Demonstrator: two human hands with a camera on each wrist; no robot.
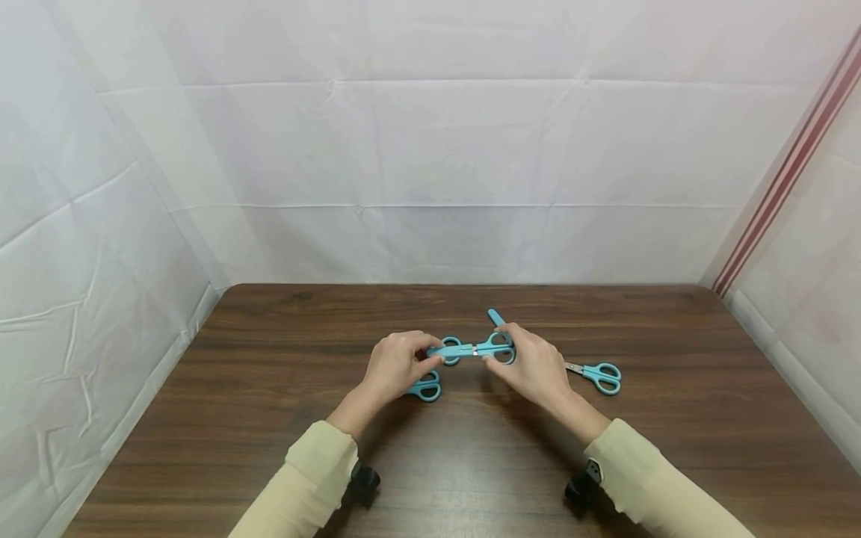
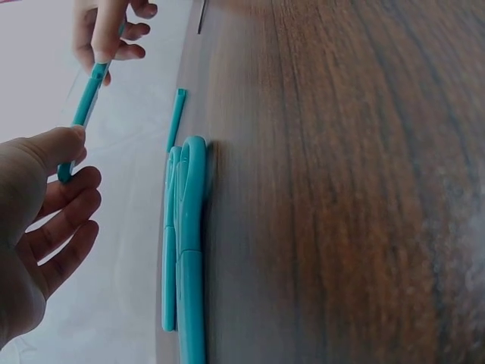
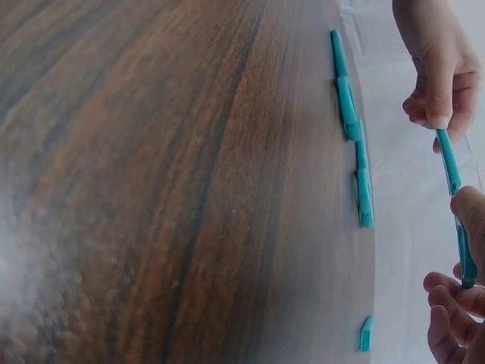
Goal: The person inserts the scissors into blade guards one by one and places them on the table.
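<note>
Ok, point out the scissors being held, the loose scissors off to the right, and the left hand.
held scissors (image 1: 471, 349): head view, pivot.
loose scissors (image 1: 601, 376): head view, handle loops.
left hand (image 1: 397, 365): head view, back of hand.

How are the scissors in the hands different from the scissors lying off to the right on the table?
The held scissors are lifted off the table, with the left hand gripping a teal cover on the blade end and the right hand holding the handles. The right-side scissors lie flat, untouched, bare metal blades showing. Both have teal loop handles and look the same size.
</note>
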